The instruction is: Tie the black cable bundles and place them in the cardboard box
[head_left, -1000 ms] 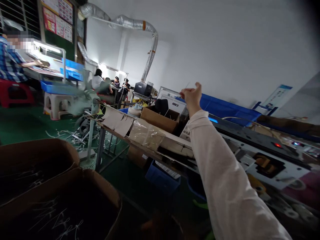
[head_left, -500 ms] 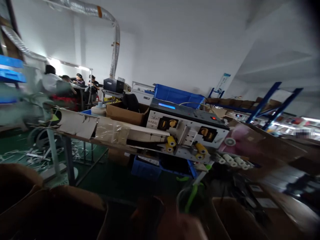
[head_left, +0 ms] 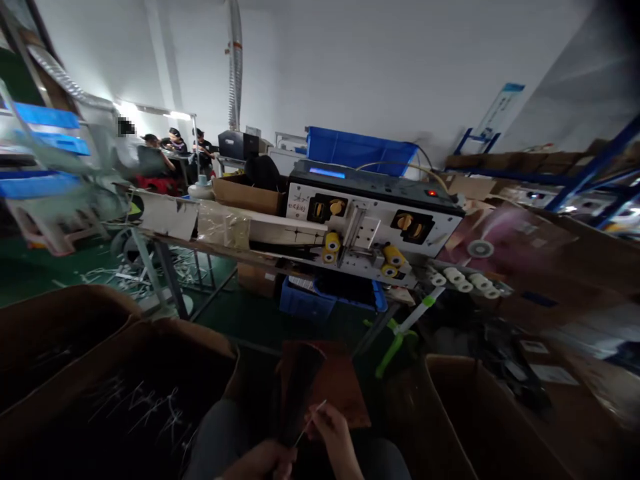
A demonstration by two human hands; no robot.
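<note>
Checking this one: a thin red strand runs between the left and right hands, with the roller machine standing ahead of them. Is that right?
Not quite: the strand is white, not red, as the head view shows. It does run between the left hand and right hand, with the roller machine ahead.

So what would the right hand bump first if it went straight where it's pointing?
The right hand would probably meet the dark curved thing seen against the reddish-brown surface first, though it's dim and the depth is unclear.
</note>
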